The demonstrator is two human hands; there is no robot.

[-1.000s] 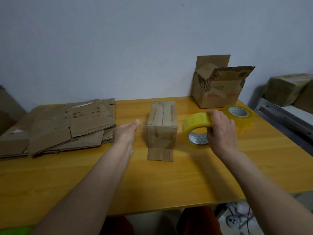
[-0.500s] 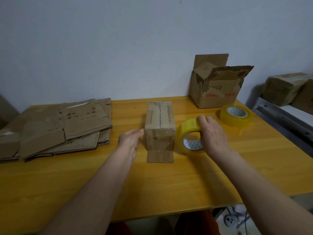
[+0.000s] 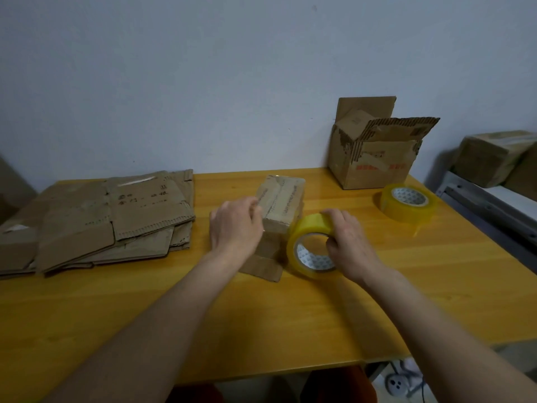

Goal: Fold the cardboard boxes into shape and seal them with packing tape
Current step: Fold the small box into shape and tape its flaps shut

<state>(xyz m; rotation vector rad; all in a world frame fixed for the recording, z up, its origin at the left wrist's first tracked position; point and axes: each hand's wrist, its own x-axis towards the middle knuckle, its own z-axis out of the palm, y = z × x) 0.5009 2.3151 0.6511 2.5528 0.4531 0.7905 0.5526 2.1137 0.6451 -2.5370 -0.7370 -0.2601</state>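
The left hand point(image 3: 235, 225) rests against the left side of the box point(image 3: 280, 205), fingers curled over its upper left edge and gripping it; the right hand point(image 3: 347, 242) clasps the tape roll point(image 3: 309, 248), fingers over the top of the rim and the thumb, as far as can be seen, at the core. The box stands mid-table point(image 3: 145, 309), a small brown carton with its top flaps folded shut along a centre seam, glossy with tape, and one bottom flap point(image 3: 263, 269) splayed out flat toward the viewer. The roll is translucent yellow with a white patterned core, held on edge and touching the box's near right corner. Compared with half a second earlier, the left hand, then just beside the box with fingers loose, now holds it; the right hand has brought the roll closer in, from beside the box to against it, and the box appears slightly turned. A second roll point(image 3: 408, 202) lies flat to the right, well apart. Behind it an open carton point(image 3: 372, 158) with torn flaps stands against the wall point(image 3: 203, 82). A stack of flattened boxes point(image 3: 101, 225) lies at the table's left. Further cartons point(image 3: 494, 158) sit on a shelf at far right.
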